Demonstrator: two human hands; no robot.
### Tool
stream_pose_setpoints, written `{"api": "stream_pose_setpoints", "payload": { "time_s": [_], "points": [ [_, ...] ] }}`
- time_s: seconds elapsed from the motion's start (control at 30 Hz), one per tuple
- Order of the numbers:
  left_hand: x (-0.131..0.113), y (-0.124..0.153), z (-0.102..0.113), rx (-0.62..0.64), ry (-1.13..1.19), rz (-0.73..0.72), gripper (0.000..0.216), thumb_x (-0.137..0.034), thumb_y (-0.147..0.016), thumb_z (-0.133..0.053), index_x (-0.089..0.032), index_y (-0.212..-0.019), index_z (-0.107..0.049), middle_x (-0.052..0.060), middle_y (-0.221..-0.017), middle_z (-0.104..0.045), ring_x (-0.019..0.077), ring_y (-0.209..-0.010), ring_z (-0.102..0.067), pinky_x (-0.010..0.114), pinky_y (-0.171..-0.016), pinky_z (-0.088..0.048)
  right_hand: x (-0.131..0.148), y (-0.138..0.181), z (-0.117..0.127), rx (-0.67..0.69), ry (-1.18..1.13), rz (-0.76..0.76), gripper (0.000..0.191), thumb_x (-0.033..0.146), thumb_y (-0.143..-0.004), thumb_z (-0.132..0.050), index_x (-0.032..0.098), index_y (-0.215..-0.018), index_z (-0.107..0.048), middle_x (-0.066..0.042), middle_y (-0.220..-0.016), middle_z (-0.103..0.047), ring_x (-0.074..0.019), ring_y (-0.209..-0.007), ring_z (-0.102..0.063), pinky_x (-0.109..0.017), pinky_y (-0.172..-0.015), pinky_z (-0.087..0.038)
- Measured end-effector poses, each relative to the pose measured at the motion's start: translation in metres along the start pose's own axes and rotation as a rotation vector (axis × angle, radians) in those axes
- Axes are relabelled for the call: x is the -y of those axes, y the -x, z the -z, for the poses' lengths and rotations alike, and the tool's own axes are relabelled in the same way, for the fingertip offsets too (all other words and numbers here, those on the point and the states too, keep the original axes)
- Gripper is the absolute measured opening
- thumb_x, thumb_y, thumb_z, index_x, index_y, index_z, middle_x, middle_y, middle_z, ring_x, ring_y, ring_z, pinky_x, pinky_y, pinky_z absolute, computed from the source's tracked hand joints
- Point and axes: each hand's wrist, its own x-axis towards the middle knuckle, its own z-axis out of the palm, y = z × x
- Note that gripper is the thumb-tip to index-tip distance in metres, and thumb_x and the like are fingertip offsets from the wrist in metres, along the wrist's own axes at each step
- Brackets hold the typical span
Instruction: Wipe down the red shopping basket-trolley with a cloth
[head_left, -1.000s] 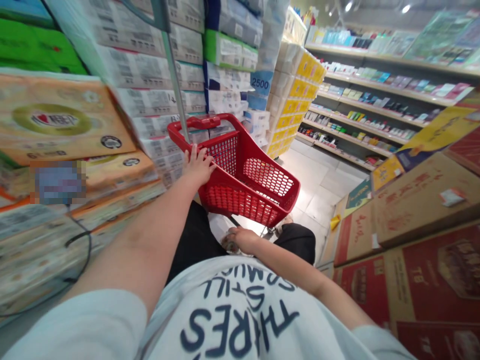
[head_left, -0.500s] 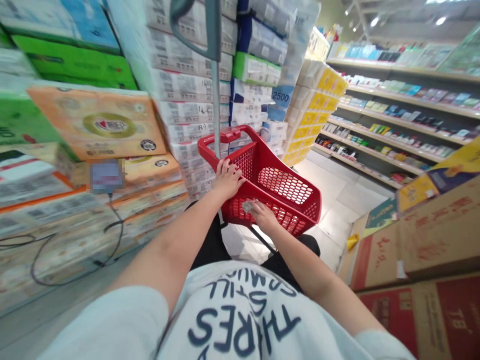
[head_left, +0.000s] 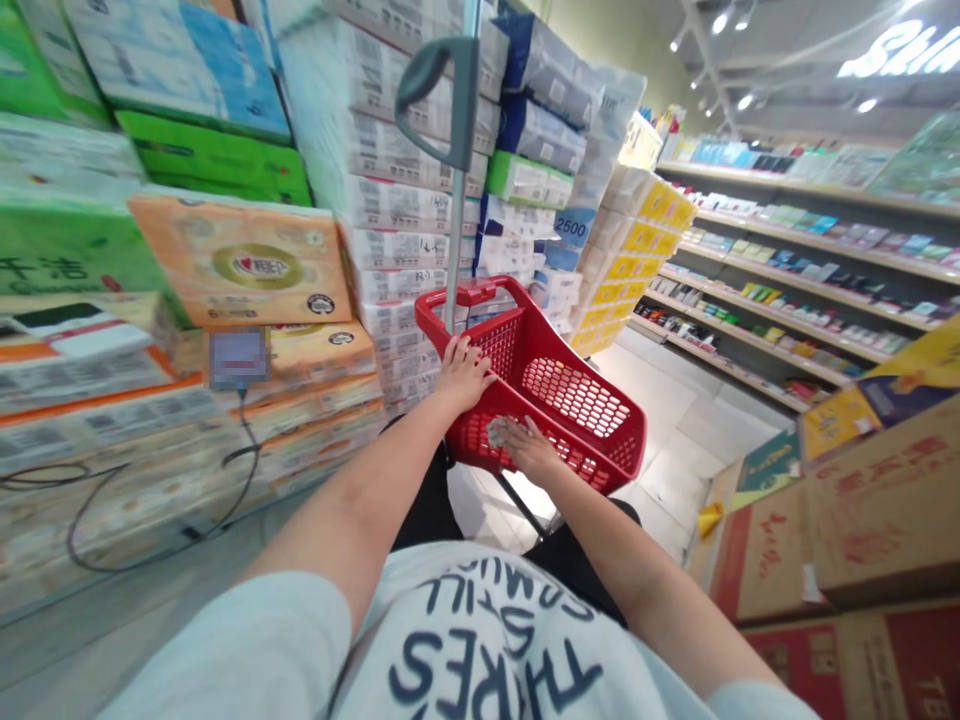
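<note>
Beside stacked packs [head_left: 416,220], a red cart [head_left: 525,405] lies ahead, its long axis slanting rightward, the left hand [head_left: 463,378] spread loosely on its rim [head_left: 637,450] nearer the handle [head_left: 478,292], the right hand [head_left: 532,452] pinching a wad [head_left: 496,432] at its near side.

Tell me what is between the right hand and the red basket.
In the head view, a crumpled pale wad, partly under the right hand, appears pressed against the red basket.

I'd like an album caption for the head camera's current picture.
Left hand on the red basket, right hand holding a greyish wad at its side.
</note>
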Motion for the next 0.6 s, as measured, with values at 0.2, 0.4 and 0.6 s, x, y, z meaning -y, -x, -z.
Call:
{"api": "stream_pose_setpoints", "payload": {
  "time_s": [0.2,0.4,0.6],
  "points": [
    [-0.001,0.003,0.0,-0.029,0.001,-0.002,0.031,-0.04,-0.092,-0.049,-0.021,-0.109,-0.066,0.01,-0.129,-0.056,0.0316,-0.141,-0.026,0.053,-0.12,-0.013,-0.006,-0.014,0.016,0.029,0.01,0.058,0.031,0.014,-0.095,-0.042,0.015,-0.115,-0.065,-0.011,-0.139,-0.053,-0.0256,-0.135,-0.039,-0.044,-0.108,-0.036],
    [-0.001,0.005,-0.001,-0.058,0.007,-0.002,0.029,-0.039,-0.092,-0.051,-0.021,-0.108,-0.067,0.008,-0.125,-0.058,0.0307,-0.139,-0.028,0.053,-0.12,-0.014,-0.001,-0.037,0.034,-0.041,0.05,-0.003,0.038,0.015,-0.097,-0.037,0.019,-0.129,-0.056,-0.009,-0.135,-0.056,-0.0227,-0.129,-0.043,-0.039,-0.107,-0.035],
    [-0.005,0.01,0.001,-0.071,-0.019,0.001,0.029,-0.04,-0.091,-0.053,-0.021,-0.107,-0.067,0.009,-0.124,-0.058,0.0319,-0.138,-0.03,0.053,-0.119,-0.015,0.008,-0.039,0.029,0.003,0.118,0.034,0.025,0.019,-0.095,-0.046,0.016,-0.109,-0.067,-0.009,-0.116,-0.066,-0.0235,-0.112,-0.053,-0.039,-0.097,-0.042]
  ]
}}
